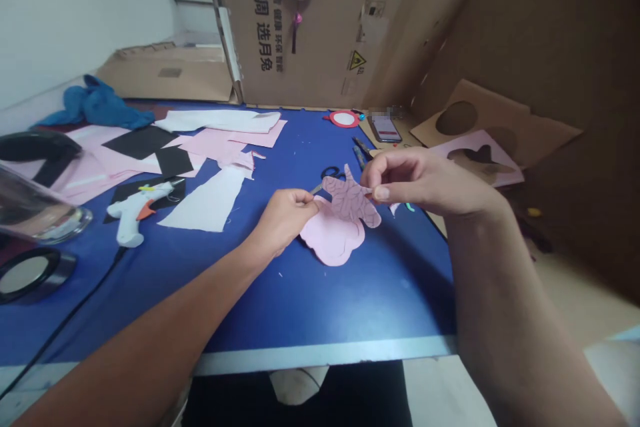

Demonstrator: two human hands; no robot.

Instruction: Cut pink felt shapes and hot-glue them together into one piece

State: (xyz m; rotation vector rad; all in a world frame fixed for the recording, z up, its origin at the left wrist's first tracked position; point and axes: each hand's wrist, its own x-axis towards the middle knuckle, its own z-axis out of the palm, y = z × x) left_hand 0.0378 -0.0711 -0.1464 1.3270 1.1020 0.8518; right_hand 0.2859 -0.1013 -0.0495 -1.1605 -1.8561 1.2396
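A thin mauve sheet cutout (pixel 347 201) with dark vein-like lines and irregular rounded lobes is tilting from the right hand (pixel 417 180), partly covering a flat pale-pink, scallop-edged piece (pixel 330 243), which the left hand (pixel 284 219) is holding by its upper-left edge over the blue desk (pixel 325 317).

The only camera, worn on the head, looks forward and down, from near, over the blue table (pixel 320 310), with a cardboard wall (pixel 325 57) at twelve o'clock.
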